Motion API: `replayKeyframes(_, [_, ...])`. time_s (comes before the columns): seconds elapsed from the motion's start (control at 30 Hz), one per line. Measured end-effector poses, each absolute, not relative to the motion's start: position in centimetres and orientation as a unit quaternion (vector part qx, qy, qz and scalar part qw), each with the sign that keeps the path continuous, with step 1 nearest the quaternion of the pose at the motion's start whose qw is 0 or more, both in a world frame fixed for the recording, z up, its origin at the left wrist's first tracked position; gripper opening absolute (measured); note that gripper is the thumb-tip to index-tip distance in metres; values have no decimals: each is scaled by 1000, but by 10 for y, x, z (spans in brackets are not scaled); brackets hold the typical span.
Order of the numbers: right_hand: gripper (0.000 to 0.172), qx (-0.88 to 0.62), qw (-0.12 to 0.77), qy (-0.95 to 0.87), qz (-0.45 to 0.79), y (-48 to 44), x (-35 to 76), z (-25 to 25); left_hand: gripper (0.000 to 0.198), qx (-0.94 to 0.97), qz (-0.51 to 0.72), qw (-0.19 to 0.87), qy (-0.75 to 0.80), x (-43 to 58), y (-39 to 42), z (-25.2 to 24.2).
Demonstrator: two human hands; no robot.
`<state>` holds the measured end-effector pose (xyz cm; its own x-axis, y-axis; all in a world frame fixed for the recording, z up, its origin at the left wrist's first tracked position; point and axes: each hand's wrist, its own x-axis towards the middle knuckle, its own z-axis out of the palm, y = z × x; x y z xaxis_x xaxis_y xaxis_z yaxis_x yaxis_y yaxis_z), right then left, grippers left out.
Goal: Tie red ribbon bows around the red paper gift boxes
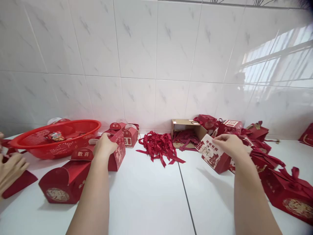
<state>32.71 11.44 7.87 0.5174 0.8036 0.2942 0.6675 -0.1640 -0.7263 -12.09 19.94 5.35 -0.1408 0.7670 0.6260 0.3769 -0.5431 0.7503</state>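
At the left of the middle, my left hand (105, 147) is closed on the upper part of a red gift box (118, 153); its fingertips are partly hidden. A larger red gift box (66, 181) with a rounded flap stands close beside that wrist. On the other side, my right hand (228, 144) pinches the top edge of a tilted red-and-white gift box (212, 155) with printed figures. Between the hands lies a loose pile of dark red ribbons (160, 146). Behind it, an open cardboard box (184, 122) on its side holds more ribbons.
Several ribbon-tied red boxes (288, 186) crowd the right side. A red plastic basket (66, 125) with small wrapped items stands at the left, near another person's hand (12, 169) on red card. Other small boxes (130, 135) sit by the tiled wall (137, 65).
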Motion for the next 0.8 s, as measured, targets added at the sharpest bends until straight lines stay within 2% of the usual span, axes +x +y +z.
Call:
replayKeyframes(0.07, [16, -779, 392, -478, 100, 120, 337, 74, 37, 572, 573, 128, 573, -108, 199, 59])
replayKeyframes(0.1, [26, -784, 396, -469, 92, 120, 339, 73, 41, 539, 540, 108, 638, -99, 195, 65])
replayKeyframes(0.17, [51, -770, 445, -453, 57, 117, 338, 77, 62, 524, 486, 105, 691, -79, 178, 84])
replayKeyframes(0.23, [63, -708, 536, -457, 44, 109, 326, 86, 81, 555, 522, 157, 628, -57, 155, 103])
replayKeyframes(0.33, [53, -543, 653, -518, 101, 93, 292, 99, 96, 552, 597, 213, 542, -22, 117, 124])
replayKeyframes(0.43, [54, -393, 698, -585, 132, 74, 250, 104, 100, 571, 646, 277, 424, 7, 83, 132])
replayKeyframes(0.63, [65, -284, 691, -629, 213, 40, 208, 105, 94, 603, 653, 301, 345, 43, 36, 131])
replayKeyframes(0.8, [72, -272, 683, -653, 183, 26, 210, 109, 96, 599, 693, 264, 303, 59, 27, 125])
